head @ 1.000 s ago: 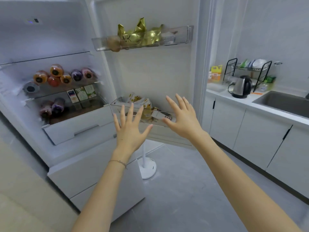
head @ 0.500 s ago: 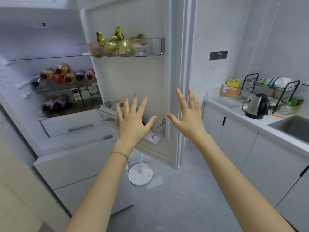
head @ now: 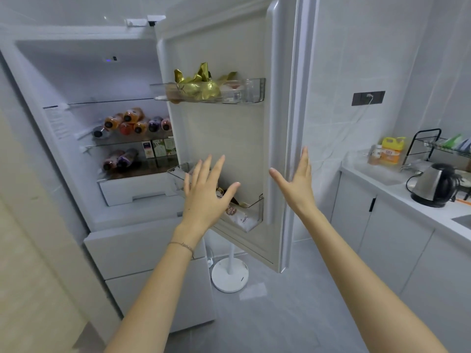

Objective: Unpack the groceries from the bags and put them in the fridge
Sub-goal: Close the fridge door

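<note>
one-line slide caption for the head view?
Left hand and right hand, both open, raised before the open fridge door; gold-wrapped packs in its upper bin, bottles on the shelves inside.

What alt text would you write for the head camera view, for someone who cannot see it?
A person's left hand and right hand, both open and empty, reach toward an open fridge door. Its upper bin holds gold-wrapped packages, and bottles lie on shelves inside. A kettle stands on the counter at right.

Bottles (head: 132, 122) lie on 2 glass fridge shelves (head: 114, 143).
</note>
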A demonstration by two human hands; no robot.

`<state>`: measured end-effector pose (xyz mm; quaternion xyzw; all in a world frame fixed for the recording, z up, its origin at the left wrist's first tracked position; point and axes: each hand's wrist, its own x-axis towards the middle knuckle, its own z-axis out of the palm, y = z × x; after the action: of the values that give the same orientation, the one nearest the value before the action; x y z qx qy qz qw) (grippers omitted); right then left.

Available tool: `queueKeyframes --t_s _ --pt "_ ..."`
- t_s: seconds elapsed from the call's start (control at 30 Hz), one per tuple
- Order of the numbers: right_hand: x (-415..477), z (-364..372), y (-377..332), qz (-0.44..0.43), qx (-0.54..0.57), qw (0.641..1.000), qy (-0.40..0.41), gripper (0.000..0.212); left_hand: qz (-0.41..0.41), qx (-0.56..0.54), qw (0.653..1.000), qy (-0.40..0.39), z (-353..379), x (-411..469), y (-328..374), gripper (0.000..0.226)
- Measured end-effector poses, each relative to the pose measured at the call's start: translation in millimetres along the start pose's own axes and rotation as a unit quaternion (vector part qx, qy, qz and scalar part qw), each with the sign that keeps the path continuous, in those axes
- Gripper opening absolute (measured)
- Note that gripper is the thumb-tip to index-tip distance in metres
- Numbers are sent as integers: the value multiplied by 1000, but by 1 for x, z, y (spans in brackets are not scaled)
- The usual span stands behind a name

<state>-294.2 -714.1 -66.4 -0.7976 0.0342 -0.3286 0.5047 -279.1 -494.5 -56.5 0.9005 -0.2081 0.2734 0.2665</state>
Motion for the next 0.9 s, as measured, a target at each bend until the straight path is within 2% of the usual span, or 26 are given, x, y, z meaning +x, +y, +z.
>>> queueKeyframes --t_s 0.13,0.3,0.37,0.43,0.6,0.8,0.9 --pt "-1 -9 1 33 47 998 21 95 15 -37 999 -9 -2 -6 10 72" --pt "-18 -4 -8 -47 97 994 7 54 17 -80 996 -22 -5 -14 17 78" --pt "-27 3 -12 -80 124 989 -3 38 15 -113 993 3 -8 -18 16 78" --pt "-35 14 -17 -108 150 982 -33 32 10 -131 990 39 -12 -26 13 79" --pt "-50 67 -44 -172 173 958 -150 32 -7 -100 988 114 -36 -48 -18 83" --pt "-62 140 -77 -223 93 935 -259 55 -56 -75 981 168 -78 -67 -79 98" --pt "-64 182 -89 -258 80 920 -283 57 -88 -91 975 181 -101 -76 -117 95"
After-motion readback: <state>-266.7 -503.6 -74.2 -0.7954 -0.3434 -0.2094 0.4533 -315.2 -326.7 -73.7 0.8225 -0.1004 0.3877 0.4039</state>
